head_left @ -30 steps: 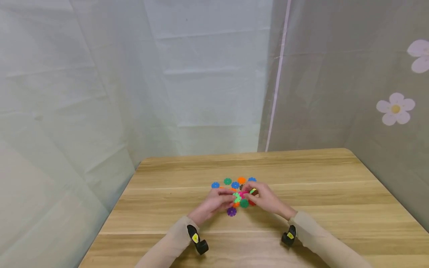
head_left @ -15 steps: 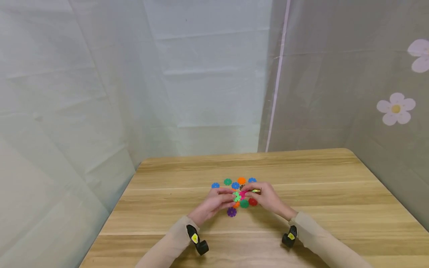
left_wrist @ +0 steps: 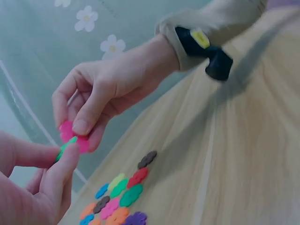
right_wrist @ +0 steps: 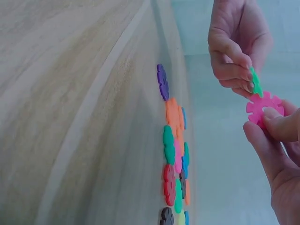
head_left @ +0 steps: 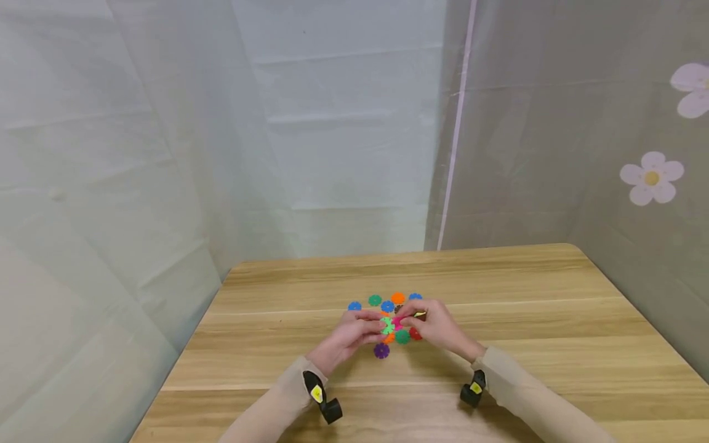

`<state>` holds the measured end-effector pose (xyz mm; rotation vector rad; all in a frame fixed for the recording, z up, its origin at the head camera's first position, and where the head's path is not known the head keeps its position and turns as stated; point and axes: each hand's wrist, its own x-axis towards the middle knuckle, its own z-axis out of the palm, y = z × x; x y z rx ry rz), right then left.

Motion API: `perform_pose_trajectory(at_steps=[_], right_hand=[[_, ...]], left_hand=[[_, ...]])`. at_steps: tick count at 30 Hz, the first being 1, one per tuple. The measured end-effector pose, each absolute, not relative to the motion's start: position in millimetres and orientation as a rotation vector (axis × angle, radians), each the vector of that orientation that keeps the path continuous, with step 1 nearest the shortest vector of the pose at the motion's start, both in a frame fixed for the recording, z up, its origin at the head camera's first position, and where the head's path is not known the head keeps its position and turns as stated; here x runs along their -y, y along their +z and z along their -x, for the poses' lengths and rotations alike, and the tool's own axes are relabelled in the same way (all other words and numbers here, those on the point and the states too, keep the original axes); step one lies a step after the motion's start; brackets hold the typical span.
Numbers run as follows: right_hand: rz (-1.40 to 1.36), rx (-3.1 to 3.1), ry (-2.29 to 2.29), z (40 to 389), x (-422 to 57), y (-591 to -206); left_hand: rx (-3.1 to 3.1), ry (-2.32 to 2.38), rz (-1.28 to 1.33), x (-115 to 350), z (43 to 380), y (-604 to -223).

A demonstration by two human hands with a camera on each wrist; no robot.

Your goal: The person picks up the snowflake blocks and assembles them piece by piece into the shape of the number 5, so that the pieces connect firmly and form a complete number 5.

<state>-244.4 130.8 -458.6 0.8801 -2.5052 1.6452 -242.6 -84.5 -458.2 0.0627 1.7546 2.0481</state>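
Between both hands, raised over the table, a green snowflake disc (right_wrist: 255, 82) meets the edge of a pink snowflake disc (right_wrist: 265, 107). The green one stands roughly at an angle to the pink and appears to sit in or against its rim; how deep is unclear. My left hand (head_left: 349, 335) pinches the green disc between thumb and fingers. With thumb and fingertips, my right hand (head_left: 437, 326) pinches the pink disc from the other side. Beneath them lie loose discs, among them a purple disc (head_left: 381, 351), a dark green disc (head_left: 402, 336) and a red disc (left_wrist: 137, 178).
More discs lie flat in a close cluster, including a blue disc (head_left: 354, 306) and an orange disc (head_left: 398, 298) farther back. The wood-grain table (head_left: 249, 369) extends on all sides of them. Behind it hangs a pale curtain (head_left: 354, 123) with printed flowers.
Both hands stay together over the cluster, holding the green and pink discs. The green disc appears slightly turned, and the right hand has shifted a little. The head view has moved slightly.
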Motion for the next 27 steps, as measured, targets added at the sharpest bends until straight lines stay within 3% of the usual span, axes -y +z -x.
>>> perform_pose_trajectory(at_steps=[27], right_hand=[[-0.925, 2.600, 1.565, 250.5, -138.5, -460.3]], left_hand=[[-1.774, 1.993, -0.092, 96.5, 247.1, -458.5]])
